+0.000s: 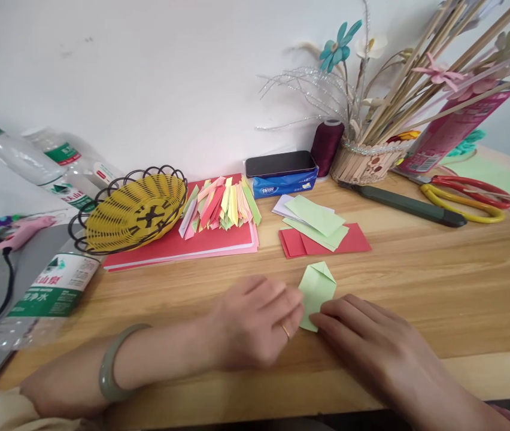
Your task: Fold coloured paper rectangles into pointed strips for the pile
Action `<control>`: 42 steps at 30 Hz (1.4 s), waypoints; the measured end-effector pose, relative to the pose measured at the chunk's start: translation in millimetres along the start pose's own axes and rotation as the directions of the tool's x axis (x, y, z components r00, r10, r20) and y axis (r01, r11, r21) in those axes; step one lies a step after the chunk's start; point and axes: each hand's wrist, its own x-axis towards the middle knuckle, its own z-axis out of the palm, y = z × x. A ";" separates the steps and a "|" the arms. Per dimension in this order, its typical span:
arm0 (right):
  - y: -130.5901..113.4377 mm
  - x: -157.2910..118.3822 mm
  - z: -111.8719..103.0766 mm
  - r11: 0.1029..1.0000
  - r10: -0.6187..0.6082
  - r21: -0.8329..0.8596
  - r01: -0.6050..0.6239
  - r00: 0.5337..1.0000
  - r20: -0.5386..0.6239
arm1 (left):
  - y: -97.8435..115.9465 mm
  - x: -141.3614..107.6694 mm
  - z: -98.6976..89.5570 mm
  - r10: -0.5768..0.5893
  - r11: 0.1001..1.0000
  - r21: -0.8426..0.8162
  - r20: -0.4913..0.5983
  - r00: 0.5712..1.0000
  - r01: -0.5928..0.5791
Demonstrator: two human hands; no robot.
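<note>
Presently, green paper (316,292), upper end folded, lies on bench (439,275), just below centre of frame. Left hand (257,320), blurred, with fingers curled at left edge of paper; cannot tell if gripping. Right hand (376,341) has fingertips on lower right edge; pinching or only pressing, cannot tell. Above, right of centre, green sheets (320,216) lie over red pieces (354,238).

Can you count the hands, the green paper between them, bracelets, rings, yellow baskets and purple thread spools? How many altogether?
Hands: 2 (left hand, right hand)
Green paper between them: 1
Bracelet: 1
Ring: 1
Yellow basket: 1
Purple thread spool: 1
Total: 7
</note>
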 end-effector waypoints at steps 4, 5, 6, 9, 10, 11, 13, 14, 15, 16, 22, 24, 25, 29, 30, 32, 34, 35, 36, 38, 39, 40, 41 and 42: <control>3.6 5.4 4.1 0.998 0.061 0.036 -0.060 0.998 -0.028 | 14.9 -7.3 -0.5 0.069 0.998 -0.001 0.128 0.989 -0.070; 4.5 5.9 4.2 0.996 0.074 0.057 -0.072 0.997 -0.032 | 17.7 -9.0 -0.7 0.072 0.997 0.012 0.148 0.986 -0.074; 5.4 6.3 3.9 0.993 0.088 0.082 -0.086 0.996 -0.029 | 20.3 -10.4 -1.1 0.074 0.997 0.024 0.168 0.983 -0.079; 7.3 7.3 1.6 0.980 0.122 0.159 -0.123 0.992 0.015 | 26.5 -12.9 -3.1 0.085 0.993 0.062 0.217 0.972 -0.101; 7.7 7.8 0.8 0.974 0.131 0.182 -0.135 0.991 0.031 | 28.3 -13.2 -3.7 0.083 0.992 0.074 0.223 0.971 -0.102; 7.9 8.5 0.3 0.968 0.141 0.202 -0.146 0.989 0.039 | 29.9 -13.4 -4.3 0.078 0.991 0.085 0.221 0.972 -0.099; 7.7 10.2 0.1 0.956 0.172 0.232 -0.179 0.984 0.049 | 32.5 -13.4 -5.0 0.064 0.991 0.105 0.202 0.977 -0.086; 7.3 11.2 0.5 0.950 0.193 0.239 -0.199 0.980 0.052 | 33.4 -13.5 -5.2 0.056 0.991 0.111 0.199 0.978 -0.079; 6.8 12.2 1.2 0.945 0.214 0.240 -0.220 0.975 0.053 | 34.2 -13.5 -5.4 0.047 0.991 0.116 0.193 0.980 -0.070; 6.1 13.2 2.1 0.941 0.236 0.237 -0.242 0.970 0.053 | 34.8 -13.6 -5.5 0.037 0.991 0.121 0.189 0.981 -0.061; 2.4 17.6 6.2 0.929 0.306 0.207 -0.307 0.951 0.038 | 36.7 -14.2 -4.6 0.018 0.993 0.113 0.155 0.988 -0.035; 2.4 18.3 6.7 0.933 0.304 0.187 -0.307 0.952 0.042 | 37.1 -14.1 -3.4 0.016 0.994 0.108 0.144 0.989 -0.032; 2.6 18.6 6.8 0.936 0.303 0.173 -0.306 0.952 0.043 | 37.2 -14.1 -2.9 0.016 0.994 0.106 0.140 0.990 -0.031; 3.4 20.1 6.6 0.947 0.290 0.131 -0.292 0.956 0.036 | 36.0 -13.9 -2.6 0.014 0.993 0.114 0.124 0.992 -0.028; 3.5 20.6 6.4 0.951 0.284 0.121 -0.286 0.958 0.032 | 35.3 -13.7 -2.9 0.013 0.993 0.115 0.122 0.992 -0.027; 3.5 21.8 5.7 0.956 0.276 0.101 -0.277 0.961 0.022 | 33.7 -13.2 -3.3 0.010 0.993 0.115 0.136 0.991 -0.026; 3.4 23.2 4.9 0.960 0.268 0.085 -0.268 0.963 0.016 | 32.6 -13.0 -3.0 0.003 0.993 0.114 0.158 0.987 -0.021; 3.3 23.8 4.4 0.961 0.265 0.080 -0.266 0.964 0.018 | 32.4 -13.1 -2.5 -0.003 0.993 0.114 0.167 0.986 -0.017; 3.2 24.4 4.0 0.961 0.265 0.076 -0.266 0.964 0.023 | 32.5 -13.5 -1.7 -0.007 0.994 0.111 0.179 0.984 -0.013; 2.8 25.5 3.1 0.960 0.272 0.068 -0.273 0.962 0.029 | 33.4 -15.0 0.1 -0.020 0.994 0.107 0.200 0.980 -0.001; 2.6 25.9 2.7 0.958 0.277 0.066 -0.278 0.960 0.032 | 34.1 -15.9 1.1 -0.024 0.994 0.105 0.213 0.977 0.001; 2.5 26.3 2.3 0.957 0.281 0.065 -0.283 0.959 0.034 | 34.7 -16.9 2.1 -0.028 0.995 0.104 0.224 0.974 0.004; 2.4 26.7 1.9 0.956 0.285 0.065 -0.287 0.958 0.036 | 35.2 -17.7 2.9 -0.031 0.994 0.105 0.233 0.972 0.007; 2.3 27.0 1.6 0.954 0.290 0.063 -0.292 0.956 0.041 | 35.6 -18.5 3.6 -0.038 0.994 0.106 0.236 0.971 0.013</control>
